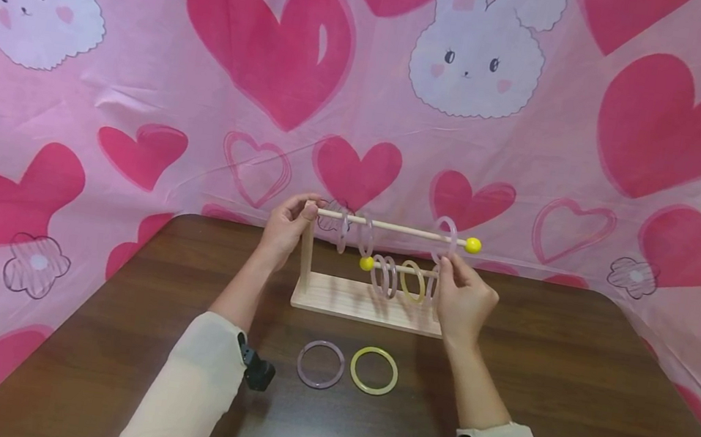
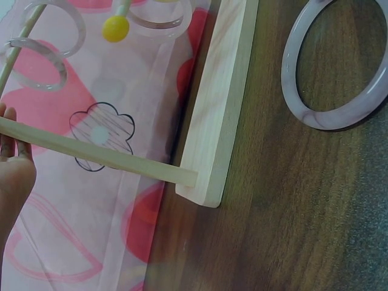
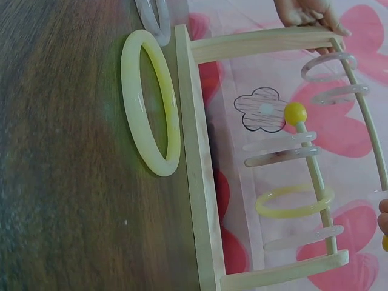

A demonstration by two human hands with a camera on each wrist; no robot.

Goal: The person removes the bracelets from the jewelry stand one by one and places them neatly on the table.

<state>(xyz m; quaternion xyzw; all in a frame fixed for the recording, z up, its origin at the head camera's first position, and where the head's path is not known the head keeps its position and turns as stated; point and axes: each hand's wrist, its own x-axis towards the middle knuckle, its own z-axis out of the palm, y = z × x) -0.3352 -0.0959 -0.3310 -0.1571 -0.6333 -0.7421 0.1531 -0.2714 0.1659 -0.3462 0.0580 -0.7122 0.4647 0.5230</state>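
A wooden bangle rack point(image 1: 340, 300) stands on the table with two rods. My left hand point(image 1: 284, 230) holds the top of its left post point(image 2: 97, 151), where the upper rod point(image 1: 399, 228) starts. Near that rod's yellow end ball point(image 1: 472, 246), my right hand point(image 1: 467, 304) pinches a pale lavender bangle point(image 1: 447, 220) that encircles the rod. Two more lavender bangles point(image 3: 339, 94) hang farther left on it. The lower rod carries several bangles, one of them yellow point(image 3: 285, 213), and ends in another yellow ball point(image 1: 367, 263). My right hand hides the right post in the head view.
On the table point(image 1: 174, 343) in front of the rack lie a lavender bangle point(image 1: 300, 362) and a yellow bangle point(image 1: 396, 374), side by side. Behind the table hangs a pink cloth point(image 1: 364, 117) with hearts and rabbits. Small black cameras point(image 1: 257, 371) sit at both wrists.
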